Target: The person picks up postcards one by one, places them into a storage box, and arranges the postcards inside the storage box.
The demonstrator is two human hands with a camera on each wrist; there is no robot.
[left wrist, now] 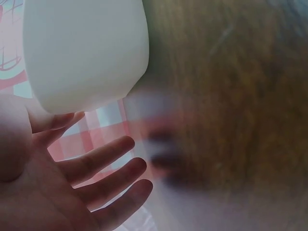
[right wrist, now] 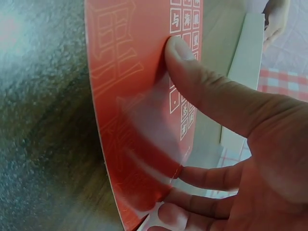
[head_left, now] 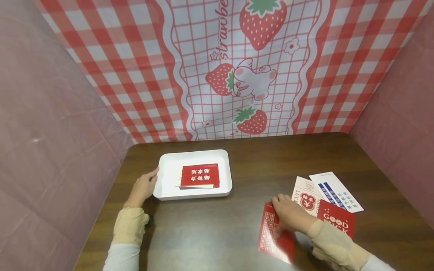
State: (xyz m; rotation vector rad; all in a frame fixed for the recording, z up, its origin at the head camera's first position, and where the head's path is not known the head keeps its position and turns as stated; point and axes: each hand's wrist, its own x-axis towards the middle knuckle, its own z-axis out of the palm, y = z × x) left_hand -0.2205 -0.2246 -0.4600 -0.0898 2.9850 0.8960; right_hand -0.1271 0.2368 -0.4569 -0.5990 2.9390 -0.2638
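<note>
At the left end of the white tray, my left hand pinches the rim between thumb and forefinger; in the left wrist view its other fingers are spread apart from the tray. A red card with white characters lies in the tray on top of paler cards. My right hand holds another red card, printed with rows of boxed characters. The right wrist view shows the thumb on the card's printed face and fingertips at its lower edge.
To the right lie a cream card with a round red emblem, a white card with blue bars and a red "GOOD LUCK" card, overlapping. A checked strawberry cloth hangs behind the brown table; pink cloth flanks both sides.
</note>
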